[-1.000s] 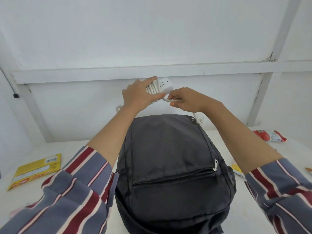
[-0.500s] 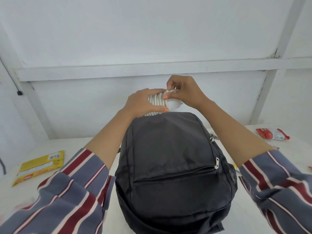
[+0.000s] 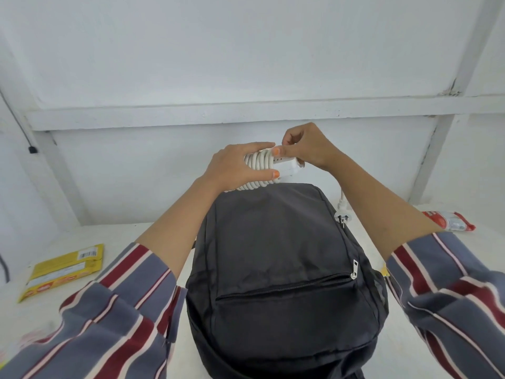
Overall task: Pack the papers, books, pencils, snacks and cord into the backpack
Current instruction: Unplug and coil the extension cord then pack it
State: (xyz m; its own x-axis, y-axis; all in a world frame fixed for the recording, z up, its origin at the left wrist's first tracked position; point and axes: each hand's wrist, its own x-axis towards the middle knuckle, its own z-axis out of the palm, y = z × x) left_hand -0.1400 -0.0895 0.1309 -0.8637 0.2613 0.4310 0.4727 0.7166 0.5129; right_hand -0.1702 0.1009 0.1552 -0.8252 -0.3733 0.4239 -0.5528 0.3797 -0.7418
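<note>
A dark grey backpack [image 3: 281, 258] stands on the white table, its front pocket zipped. Just above its top edge my left hand [image 3: 235, 168] grips a white extension cord [image 3: 263, 165] wound in several turns around its socket block. My right hand [image 3: 303, 149] pinches the cord at the upper right of the coil, beside the block's end. The cord's plug [image 3: 341, 207] hangs loose behind the backpack's right shoulder. A yellow snack pack [image 3: 62, 270] lies flat on the table at the left. A red and white snack pack [image 3: 448, 221] lies at the right, past my right forearm.
A white panelled wall with a ledge rises right behind the table. A thin black cable [image 3: 19, 124] runs down the wall at the far left. A small yellow item [image 3: 384, 270] peeks out between the backpack and my right sleeve.
My right hand carried the cord up and over the coil, adding a turn. Both hands and the coil sank from the wall to just above the backpack's top.
</note>
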